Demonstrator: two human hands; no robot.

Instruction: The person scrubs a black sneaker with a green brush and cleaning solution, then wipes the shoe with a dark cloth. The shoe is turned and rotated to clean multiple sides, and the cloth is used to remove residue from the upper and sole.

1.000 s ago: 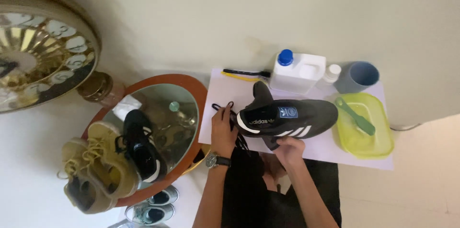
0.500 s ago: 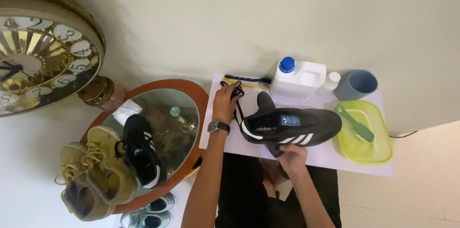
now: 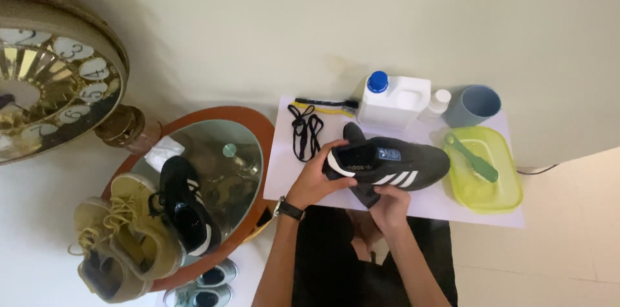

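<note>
Left hand and right hand grip black shoe over white sheet

wall: plain cream | floor: pale tiles | round glass-topped table

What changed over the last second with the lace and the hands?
The left hand carried the black lace up the white sheet, let it go beside the white jug, and came back to grip the black shoe. The right hand kept holding the shoe from below.
</note>
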